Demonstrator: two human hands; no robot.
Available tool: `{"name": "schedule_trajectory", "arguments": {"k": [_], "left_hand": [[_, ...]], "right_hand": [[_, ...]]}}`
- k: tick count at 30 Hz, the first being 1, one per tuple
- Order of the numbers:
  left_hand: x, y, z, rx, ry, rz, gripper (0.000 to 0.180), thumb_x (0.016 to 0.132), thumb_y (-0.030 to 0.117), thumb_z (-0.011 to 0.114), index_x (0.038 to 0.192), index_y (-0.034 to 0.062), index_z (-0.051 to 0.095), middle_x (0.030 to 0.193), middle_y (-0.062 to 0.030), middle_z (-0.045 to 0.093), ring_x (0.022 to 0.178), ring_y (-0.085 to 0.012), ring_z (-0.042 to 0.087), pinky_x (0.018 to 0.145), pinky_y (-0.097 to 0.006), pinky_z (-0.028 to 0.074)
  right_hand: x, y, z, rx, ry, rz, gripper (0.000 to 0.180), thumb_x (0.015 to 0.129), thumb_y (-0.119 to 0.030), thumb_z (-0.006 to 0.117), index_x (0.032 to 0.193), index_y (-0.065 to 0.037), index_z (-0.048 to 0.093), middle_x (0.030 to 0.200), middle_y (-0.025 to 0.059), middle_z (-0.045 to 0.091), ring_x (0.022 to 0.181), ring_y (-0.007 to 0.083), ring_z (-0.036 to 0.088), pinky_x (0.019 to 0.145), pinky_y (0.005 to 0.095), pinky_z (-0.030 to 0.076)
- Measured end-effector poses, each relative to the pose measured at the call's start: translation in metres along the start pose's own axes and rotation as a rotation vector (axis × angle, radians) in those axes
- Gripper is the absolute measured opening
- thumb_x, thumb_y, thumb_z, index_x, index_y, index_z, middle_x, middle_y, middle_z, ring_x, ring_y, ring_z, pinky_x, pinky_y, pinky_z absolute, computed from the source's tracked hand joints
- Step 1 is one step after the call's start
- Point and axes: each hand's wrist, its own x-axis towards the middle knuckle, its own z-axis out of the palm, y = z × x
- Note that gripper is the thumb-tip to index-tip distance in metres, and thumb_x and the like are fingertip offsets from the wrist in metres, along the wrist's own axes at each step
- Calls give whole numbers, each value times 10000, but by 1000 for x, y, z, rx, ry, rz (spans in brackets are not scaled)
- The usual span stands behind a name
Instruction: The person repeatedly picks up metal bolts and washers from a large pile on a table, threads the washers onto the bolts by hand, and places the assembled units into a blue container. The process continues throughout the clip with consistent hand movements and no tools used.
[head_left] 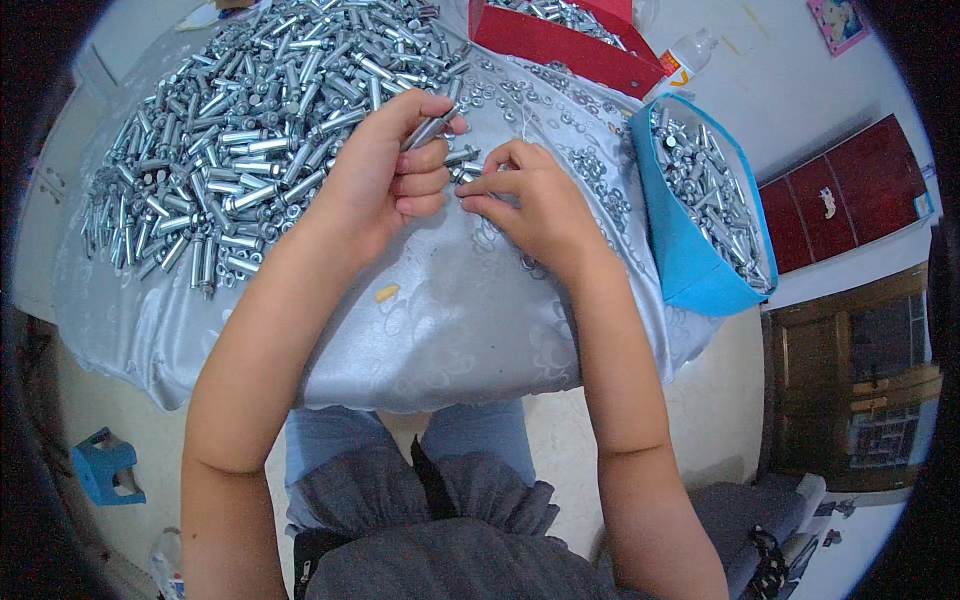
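My left hand (385, 170) is closed around a silver expansion bolt (428, 130), which slants up between thumb and forefinger. The other fingers curl into the palm and may cover more. Just to its right, my right hand (540, 205) has thumb and fingertips drawn together beside a few silver bolts (462, 158); whatever they pinch is too small to make out. A large heap of similar expansion bolts (255, 135) covers the left and far part of the table. Loose washers and nuts (600, 185) lie scattered to the right of my right hand.
A blue fabric bin (700, 285) full of bolts stands at the table's right edge. Behind is a red box (560, 45) with more metal parts, beside a clear bottle (690, 55). A small yellow piece (386, 293) rests on the silvery tablecloth (440, 360). A blue stool (105, 465) stands lower left.
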Motion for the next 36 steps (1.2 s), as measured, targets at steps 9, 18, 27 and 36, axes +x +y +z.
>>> {"name": "schedule_trajectory", "arguments": {"k": [9,18,27,36], "left_hand": [[4,-6,1,89,86,-9,202,824,281,478,798,83,504,469,86,201,380,-41,179,345,-210,142],[4,-11,4,239,11,-63,227,828,291,498,793,68,529,474,92,223,390,-34,181,358,-208,139],[4,-11,3,226,-55,-58,230,837,278,493,790,57,535,475,97,216,391,-31,185,358,-202,142],[3,-13,5,244,-5,-3,246,834,295,515,711,82,507,478,93,237,390,-33,202,359,-203,157]], "right_hand": [[6,-14,5,471,237,116,128,790,-125,564,836,-5,570,796,61,565,750,181,548,670,284,436],[11,-9,2,932,345,209,135,840,-121,531,871,5,569,759,41,595,698,85,558,637,197,437],[8,-18,-11,909,328,319,148,815,-122,566,872,14,587,770,58,616,711,96,569,645,207,445],[7,-16,-12,865,243,318,170,813,-127,568,888,20,606,769,64,621,715,95,563,654,208,443]]}}
